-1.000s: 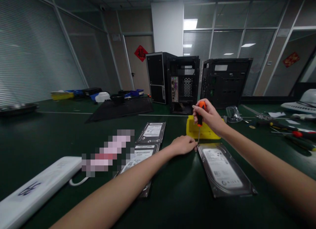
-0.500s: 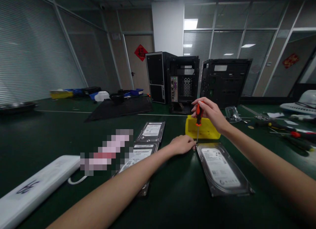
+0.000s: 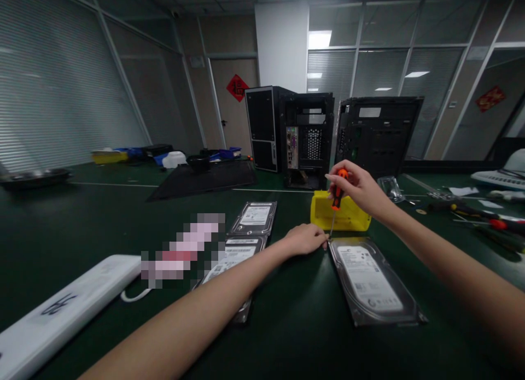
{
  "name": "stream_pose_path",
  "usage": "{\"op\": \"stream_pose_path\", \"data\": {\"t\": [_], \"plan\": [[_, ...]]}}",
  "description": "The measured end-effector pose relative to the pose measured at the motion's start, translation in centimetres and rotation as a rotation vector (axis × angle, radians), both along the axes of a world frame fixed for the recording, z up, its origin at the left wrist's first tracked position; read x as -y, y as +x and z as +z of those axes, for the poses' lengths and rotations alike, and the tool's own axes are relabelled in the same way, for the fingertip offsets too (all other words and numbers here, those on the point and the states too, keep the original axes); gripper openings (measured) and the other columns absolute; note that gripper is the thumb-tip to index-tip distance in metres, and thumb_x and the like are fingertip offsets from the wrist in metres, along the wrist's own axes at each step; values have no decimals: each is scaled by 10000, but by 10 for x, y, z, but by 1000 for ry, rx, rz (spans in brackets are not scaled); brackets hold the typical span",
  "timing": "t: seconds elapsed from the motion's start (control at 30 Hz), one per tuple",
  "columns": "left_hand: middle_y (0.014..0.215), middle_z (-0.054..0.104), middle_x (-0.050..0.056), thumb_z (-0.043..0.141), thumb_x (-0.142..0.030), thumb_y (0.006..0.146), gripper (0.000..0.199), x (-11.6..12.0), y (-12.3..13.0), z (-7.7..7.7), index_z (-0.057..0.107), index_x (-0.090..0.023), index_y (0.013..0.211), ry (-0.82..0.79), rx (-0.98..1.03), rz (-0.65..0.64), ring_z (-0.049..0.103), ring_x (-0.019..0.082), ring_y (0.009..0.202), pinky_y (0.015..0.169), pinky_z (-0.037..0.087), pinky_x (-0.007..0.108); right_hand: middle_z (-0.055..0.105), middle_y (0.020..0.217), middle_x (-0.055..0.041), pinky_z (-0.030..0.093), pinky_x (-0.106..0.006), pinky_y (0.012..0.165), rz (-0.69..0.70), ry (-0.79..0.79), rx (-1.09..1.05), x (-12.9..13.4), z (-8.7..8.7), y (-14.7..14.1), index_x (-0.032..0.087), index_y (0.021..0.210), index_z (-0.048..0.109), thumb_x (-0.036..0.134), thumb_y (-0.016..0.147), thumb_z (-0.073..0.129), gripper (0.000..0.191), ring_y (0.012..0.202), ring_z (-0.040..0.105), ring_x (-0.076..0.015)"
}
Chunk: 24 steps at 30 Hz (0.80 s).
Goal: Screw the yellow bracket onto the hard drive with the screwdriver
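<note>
Your right hand (image 3: 353, 184) is wrapped around the orange-and-black screwdriver (image 3: 338, 190), which leans slightly, shaft down; likely gripped high so the tip can be steered. The tip is at the far left corner of the hard drive (image 3: 371, 279), which lies flat on the counter (image 3: 295, 325), label up. Your left hand (image 3: 305, 239) rests beside that corner, fingertips by the tip, presumably to steady it; whether they pinch anything, cannot tell. Yellow bin (image 3: 348, 218) just beyond the drive, probably within easy reach. Two other drives (image 3: 255, 216) lie leftward, apart from the working spot.
</note>
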State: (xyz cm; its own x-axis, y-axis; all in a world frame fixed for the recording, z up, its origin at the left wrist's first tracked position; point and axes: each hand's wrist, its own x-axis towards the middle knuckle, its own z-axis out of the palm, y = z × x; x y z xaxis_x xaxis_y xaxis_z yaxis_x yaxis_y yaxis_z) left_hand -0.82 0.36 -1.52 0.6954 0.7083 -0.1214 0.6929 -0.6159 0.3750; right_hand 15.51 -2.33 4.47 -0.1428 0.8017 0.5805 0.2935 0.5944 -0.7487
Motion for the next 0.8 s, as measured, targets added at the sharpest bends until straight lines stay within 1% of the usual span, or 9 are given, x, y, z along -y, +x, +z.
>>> {"op": "stream_pose_path", "data": {"t": [0.07,0.17,0.27,0.33,0.4,0.5,0.6,0.7,0.8], "plan": [[760,645,9,360,-405,838,356,0,0,0,655,-223,754,7,1,9,586,170,694,607,396,232,543,662,18,505,-258,506,-22,19,27,0,-2,0,197,921,495,401,811,487,232,561,608,-129],[751,646,3,371,-407,834,352,1,-1,-1,655,-224,737,23,7,17,589,165,695,618,401,228,540,691,5,507,-273,518,2,-9,51,1,-2,1,202,957,513,420,846,410,266,583,607,-136],[748,652,3,375,-401,836,352,0,0,-1,652,-218,721,40,12,17,594,160,696,639,411,226,545,741,-3,510,-279,557,46,-59,45,2,0,2,220,1091,488,379,885,321,309,637,605,-134],[727,651,15,366,-402,840,368,-1,0,-1,646,-200,712,57,12,22,596,160,681,629,415,225,546,775,-3,508,-268,575,54,-59,62,2,3,3,222,1145,457,335,878,356,308,662,599,-126],[733,651,33,352,-407,846,384,-2,0,-1,635,-183,716,86,14,40,599,168,690,622,420,228,552,803,-10,500,-253,582,49,-28,89,1,5,4,200,1101,481,318,858,407,280,673,593,-119],[776,652,57,338,-396,844,376,-5,-1,0,622,-178,727,138,8,95,601,191,700,612,418,255,543,778,-6,500,-263,608,53,27,79,-1,7,5,175,968,519,323,821,480,212,658,587,-116],[821,651,72,341,-392,836,350,-8,-2,0,615,-182,777,182,3,154,603,218,732,603,414,279,544,757,2,503,-269,580,70,36,64,-2,7,2,178,853,489,333,793,523,170,626,583,-115],[852,652,58,391,-468,808,343,-9,-3,-2,602,-199,827,197,8,173,606,224,753,596,417,277,536,703,18,495,-261,509,125,-18,47,-2,5,-2,196,830,430,362,802,504,183,586,582,-121],[876,652,44,436,-516,782,354,-8,-3,-3,598,-209,852,200,15,162,604,211,777,615,420,262,524,663,32,484,-254,496,98,-27,67,0,4,-6,210,870,418,382,824,461,183,556,580,-117]]}}
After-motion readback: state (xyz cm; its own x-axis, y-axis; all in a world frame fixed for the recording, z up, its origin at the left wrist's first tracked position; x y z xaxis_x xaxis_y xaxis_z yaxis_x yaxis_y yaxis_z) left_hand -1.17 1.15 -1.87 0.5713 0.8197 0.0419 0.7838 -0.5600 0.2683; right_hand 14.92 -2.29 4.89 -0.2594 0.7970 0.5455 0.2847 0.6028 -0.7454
